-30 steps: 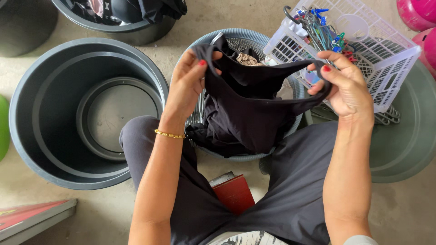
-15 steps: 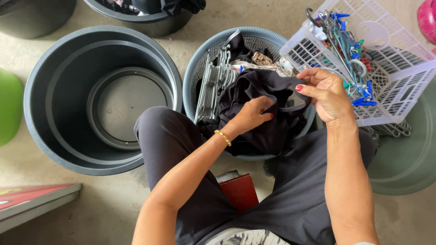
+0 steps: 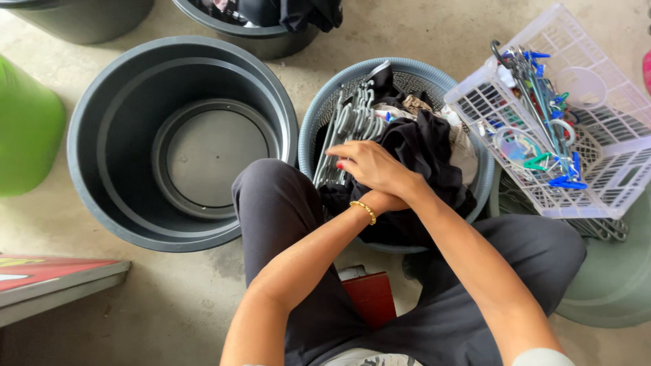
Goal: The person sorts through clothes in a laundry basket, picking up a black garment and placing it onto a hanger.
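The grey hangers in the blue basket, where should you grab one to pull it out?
Probably by a hook at the top of the grey hangers, coming from above. They stand bunched against the left wall of the blue basket, hooks uppermost, with the black cloth covering their lower right side. The right hand already reaches there.

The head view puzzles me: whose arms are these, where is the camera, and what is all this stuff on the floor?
There is no machine here. A seated person wears a camera on the head, so you look down along their own arms.

The right hand lies crossed over the left wrist and reaches toward the grey hangers in the round blue basket. The left hand is hidden beneath it, down in the dark clothes, so I cannot tell what it grips.

On the concrete floor stand a big grey tub, a white crate of clothes pegs, and another tub holding dark clothes.
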